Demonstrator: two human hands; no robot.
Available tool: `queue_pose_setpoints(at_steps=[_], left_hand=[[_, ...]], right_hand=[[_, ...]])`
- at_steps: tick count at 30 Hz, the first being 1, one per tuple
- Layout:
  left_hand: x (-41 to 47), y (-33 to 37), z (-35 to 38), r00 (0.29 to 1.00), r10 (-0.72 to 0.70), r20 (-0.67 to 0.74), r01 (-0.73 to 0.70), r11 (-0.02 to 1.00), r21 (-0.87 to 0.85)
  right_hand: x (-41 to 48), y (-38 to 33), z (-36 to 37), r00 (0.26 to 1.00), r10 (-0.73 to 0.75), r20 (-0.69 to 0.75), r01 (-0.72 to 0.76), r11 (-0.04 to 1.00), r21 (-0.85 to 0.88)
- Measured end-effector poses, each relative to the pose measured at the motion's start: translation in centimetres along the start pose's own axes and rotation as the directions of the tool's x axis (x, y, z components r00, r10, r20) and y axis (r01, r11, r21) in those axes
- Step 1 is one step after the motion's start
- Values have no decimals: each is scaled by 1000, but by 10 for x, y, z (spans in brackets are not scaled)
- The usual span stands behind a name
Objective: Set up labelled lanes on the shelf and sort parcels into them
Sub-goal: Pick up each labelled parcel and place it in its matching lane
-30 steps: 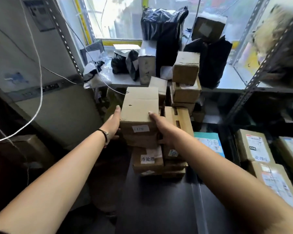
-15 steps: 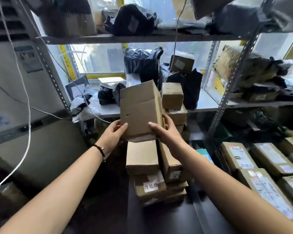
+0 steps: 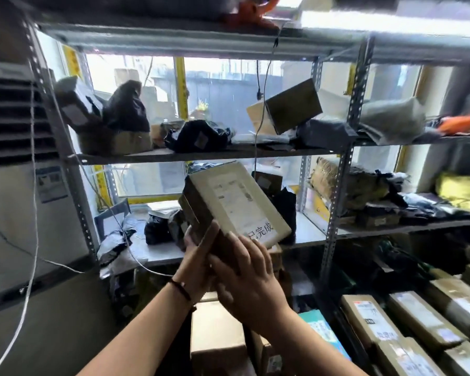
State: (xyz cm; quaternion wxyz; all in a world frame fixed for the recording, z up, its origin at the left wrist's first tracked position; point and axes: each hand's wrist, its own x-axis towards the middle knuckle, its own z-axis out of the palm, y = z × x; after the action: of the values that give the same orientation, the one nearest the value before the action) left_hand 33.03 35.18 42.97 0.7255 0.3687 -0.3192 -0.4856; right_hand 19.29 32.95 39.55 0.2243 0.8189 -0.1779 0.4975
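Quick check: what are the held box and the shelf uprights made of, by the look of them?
The held box looks like plain matte cardboard: tan faces, creased edges, paper labels stuck on. Both hands, left hand and right hand, grip its lower end. The shelf uprights appear to be painted grey metal, slotted angle with rows of punched holes.

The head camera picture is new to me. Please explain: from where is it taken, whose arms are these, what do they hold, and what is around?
The picture comes from a wide-angle camera worn on a person's head, looking forward at their own arms. There is no machine here. The left hand and the right hand together lift a cardboard box, tilted, with a shipping label and a white handwritten sticker on its face. Behind it stands a metal shelf rack before a window, loaded with black plastic bags and more cardboard boxes. Below the hands is a stack of boxes, and at lower right labelled parcels lie in a row.
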Motion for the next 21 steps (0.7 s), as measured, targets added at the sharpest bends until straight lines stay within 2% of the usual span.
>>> queue_pose_setpoints(at_steps=[4,7,9,12,14,16,17,18,20,21], left_hand=[[13,24,15,998,56,42,-57,998,36],[22,40,27,991,86,101,-99,986,134],[23,48,38,984,76,163,-98,986,136],[20,58,52,969,90,228,-122,984,130],[21,63,57,962,123,244,-156,980,124],[22,66,59,942,132,308,-168,982,92],[20,68,61,936,97,338,-132,988,83],[16,70,63,930,52,365,-88,993,81],[3,70,71,909,-20,416,-32,992,119],[-5,68,77,902,-31,432,-33,989,141]], right_hand=[[15,4,-31,995,66,70,-82,962,259],[34,14,-48,994,15,108,-35,982,188],[43,17,-57,990,-14,140,-8,987,160],[51,20,-79,981,-25,193,-22,971,238],[53,26,-99,994,38,107,-70,947,312],[53,39,-120,976,217,-16,-203,937,285],[52,47,-129,936,351,-34,-329,902,279],[52,56,-136,872,489,9,-467,826,317],[46,70,-151,712,658,246,-673,540,506],[41,75,-158,644,657,391,-724,359,589]])
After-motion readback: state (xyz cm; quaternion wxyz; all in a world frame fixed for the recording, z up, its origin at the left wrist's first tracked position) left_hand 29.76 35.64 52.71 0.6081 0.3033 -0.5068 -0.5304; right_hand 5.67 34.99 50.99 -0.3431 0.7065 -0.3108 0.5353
